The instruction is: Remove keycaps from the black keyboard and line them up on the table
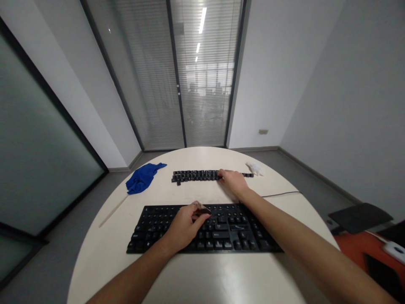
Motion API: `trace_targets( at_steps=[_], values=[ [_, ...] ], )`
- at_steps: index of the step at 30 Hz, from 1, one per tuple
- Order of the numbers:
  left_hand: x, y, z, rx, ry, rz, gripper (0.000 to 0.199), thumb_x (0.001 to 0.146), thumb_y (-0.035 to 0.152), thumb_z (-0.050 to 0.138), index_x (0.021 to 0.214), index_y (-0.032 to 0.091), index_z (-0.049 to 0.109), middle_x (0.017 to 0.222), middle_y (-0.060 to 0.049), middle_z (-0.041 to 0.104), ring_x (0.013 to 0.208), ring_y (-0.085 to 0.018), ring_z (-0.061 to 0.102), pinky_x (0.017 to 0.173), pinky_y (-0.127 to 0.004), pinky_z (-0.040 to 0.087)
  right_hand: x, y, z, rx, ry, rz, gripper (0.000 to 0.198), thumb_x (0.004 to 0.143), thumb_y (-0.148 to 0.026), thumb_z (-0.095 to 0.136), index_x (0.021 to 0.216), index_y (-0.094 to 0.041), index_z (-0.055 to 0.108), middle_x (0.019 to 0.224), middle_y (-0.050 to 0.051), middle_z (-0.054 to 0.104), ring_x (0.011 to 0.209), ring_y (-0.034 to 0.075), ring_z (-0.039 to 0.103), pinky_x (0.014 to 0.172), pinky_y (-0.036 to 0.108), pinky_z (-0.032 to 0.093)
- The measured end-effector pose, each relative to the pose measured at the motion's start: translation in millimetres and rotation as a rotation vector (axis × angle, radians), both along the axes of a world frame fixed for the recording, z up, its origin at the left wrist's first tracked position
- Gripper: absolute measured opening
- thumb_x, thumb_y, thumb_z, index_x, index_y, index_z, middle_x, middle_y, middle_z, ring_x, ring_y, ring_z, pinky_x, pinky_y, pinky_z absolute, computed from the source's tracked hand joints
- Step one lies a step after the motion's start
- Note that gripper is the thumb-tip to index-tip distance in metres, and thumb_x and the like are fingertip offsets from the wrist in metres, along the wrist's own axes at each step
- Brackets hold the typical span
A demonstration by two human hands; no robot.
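A black keyboard [218,234] lies flat across the near part of the table, with bare spots in its upper rows. My left hand [185,226] is closed over the keyboard's middle, pinching a small crumpled pale piece [198,204] that looks like tissue; a dark edge shows at the fingertips, its kind unclear. Beyond the keyboard, loose black keycaps [196,175] stand in rows. My right hand [233,182] reaches to the right part of these rows, its fingertips closed on a keycap [220,177] that they mostly cover.
A blue cloth [144,177] lies at the table's left, beside a thin pale stick [114,211]. Crumpled white tissue [255,168] sits at the far right. A dark cable [281,194] runs off the right edge of the round table [202,278]. An orange seat [360,257] stands at right.
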State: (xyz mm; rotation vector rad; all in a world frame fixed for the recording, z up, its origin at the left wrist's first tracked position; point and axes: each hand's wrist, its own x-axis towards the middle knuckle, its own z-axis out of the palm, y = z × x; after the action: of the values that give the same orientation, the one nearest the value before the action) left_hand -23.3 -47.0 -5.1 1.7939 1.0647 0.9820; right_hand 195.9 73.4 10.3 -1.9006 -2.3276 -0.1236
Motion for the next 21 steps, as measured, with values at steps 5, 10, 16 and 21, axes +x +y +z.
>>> trace_targets(
  at_steps=[5,10,16,21],
  values=[
    [0,0,1.7,0.005,0.016,-0.001,0.018,0.089,0.03,0.059,0.091,0.015,0.069,0.092,-0.008,0.073,0.087,-0.021,0.069,0.082,-0.032,0.054,-1,-1,1,0.003,0.026,0.001,0.026,0.09,-0.023,0.054,0.116,-0.022,0.061,0.11,0.01,0.071,0.096,0.026,0.066,0.082,0.031,0.045],
    [0,0,2.6,-0.026,-0.003,0.014,0.017,0.088,0.03,0.061,0.09,0.015,0.068,0.092,-0.009,0.073,0.087,-0.022,0.07,0.079,-0.032,0.055,4,-8,9,0.003,0.101,0.006,0.026,0.087,-0.023,0.058,0.113,-0.021,0.064,0.108,0.011,0.071,0.098,0.027,0.066,0.079,0.032,0.045],
    [1,-1,4.5,-0.049,-0.014,0.005,0.015,0.086,0.029,0.062,0.09,0.015,0.068,0.091,-0.009,0.074,0.085,-0.022,0.071,0.079,-0.032,0.056,15,-41,28,-0.148,0.308,0.192,0.015,0.083,-0.03,0.062,0.092,-0.021,0.072,0.087,0.003,0.074,0.08,0.02,0.067,0.07,0.027,0.047],
    [0,0,5.7,-0.066,-0.032,-0.009,0.017,0.086,0.03,0.062,0.091,0.014,0.069,0.093,-0.009,0.075,0.087,-0.022,0.071,0.081,-0.032,0.056,30,-85,38,-0.438,0.554,0.484,0.022,0.078,-0.035,0.069,0.096,-0.025,0.075,0.093,0.002,0.073,0.086,0.021,0.065,0.081,0.032,0.049]
  ],
)
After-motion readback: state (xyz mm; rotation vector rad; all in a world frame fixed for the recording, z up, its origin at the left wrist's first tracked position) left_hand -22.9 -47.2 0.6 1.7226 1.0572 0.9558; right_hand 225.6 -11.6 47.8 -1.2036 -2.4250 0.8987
